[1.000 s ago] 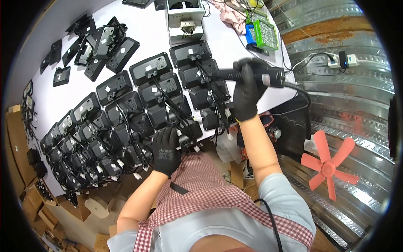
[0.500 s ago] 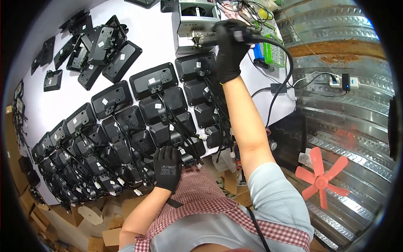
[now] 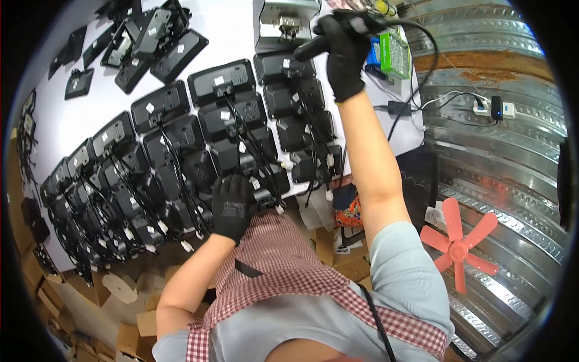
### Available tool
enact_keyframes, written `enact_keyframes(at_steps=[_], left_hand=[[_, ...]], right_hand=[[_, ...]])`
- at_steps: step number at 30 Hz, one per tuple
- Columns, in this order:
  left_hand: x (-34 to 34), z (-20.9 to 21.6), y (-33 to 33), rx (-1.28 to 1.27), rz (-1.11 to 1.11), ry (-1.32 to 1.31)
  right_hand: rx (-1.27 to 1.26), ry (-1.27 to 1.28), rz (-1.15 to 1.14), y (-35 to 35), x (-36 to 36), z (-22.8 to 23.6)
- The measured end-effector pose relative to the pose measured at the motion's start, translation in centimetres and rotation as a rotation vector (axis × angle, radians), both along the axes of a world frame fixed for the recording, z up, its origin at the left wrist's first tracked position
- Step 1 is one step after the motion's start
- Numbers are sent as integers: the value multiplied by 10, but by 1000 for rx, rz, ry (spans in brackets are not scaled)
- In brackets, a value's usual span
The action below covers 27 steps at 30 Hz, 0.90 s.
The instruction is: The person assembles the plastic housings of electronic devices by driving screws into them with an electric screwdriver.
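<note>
My right hand [image 3: 347, 57], in a black glove, is closed around a black electric screwdriver [image 3: 312, 48] with a thick black cable. The tool is tilted, its tip end pointing left, beside a grey metal screw feeder [image 3: 265, 33] at the far edge. My left hand [image 3: 233, 208], also gloved, lies at the table's front edge with its fingers over a black plastic housing [image 3: 261, 194]. Its fingertips are partly hard to make out against the black parts. Rows of similar black housings [image 3: 222, 77] with cables and white connectors spread across the table to the left.
Loose black housings [image 3: 175, 54] are piled at the far left of the white table [image 3: 223, 30]. Right of the feeder stands a green box [image 3: 395, 55]. A power adapter [image 3: 399, 109] and wires run to the metal wall, near a pink fan [image 3: 458, 250]. Cardboard boxes [image 3: 136, 338] lie below.
My right hand has drawn the screwdriver back from the screw feeder and to the right. The left hand stays at the front edge. The whole view has shifted a little.
</note>
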<state>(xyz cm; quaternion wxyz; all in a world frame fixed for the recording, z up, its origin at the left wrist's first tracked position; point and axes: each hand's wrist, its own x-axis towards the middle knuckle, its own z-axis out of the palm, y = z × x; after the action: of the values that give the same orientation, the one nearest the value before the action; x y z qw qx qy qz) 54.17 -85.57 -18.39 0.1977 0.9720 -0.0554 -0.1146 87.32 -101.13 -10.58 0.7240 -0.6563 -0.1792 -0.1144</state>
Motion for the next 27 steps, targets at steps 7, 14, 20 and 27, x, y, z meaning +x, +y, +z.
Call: enact_keyframes(at_steps=[7,14,20,27], left_hand=[[6,1,-3,3,32,-95],[4,1,-6,58,3,-85],[2,-5,-7,46,22,-60],[2,-6,-4,5,35,-74]], right_hand=[[176,289,89,-60,-170,20],[132,302,91,-68,-240,-30],[115,326,84,-50,-241,-34],[73,274,98,-50,-233,-40]])
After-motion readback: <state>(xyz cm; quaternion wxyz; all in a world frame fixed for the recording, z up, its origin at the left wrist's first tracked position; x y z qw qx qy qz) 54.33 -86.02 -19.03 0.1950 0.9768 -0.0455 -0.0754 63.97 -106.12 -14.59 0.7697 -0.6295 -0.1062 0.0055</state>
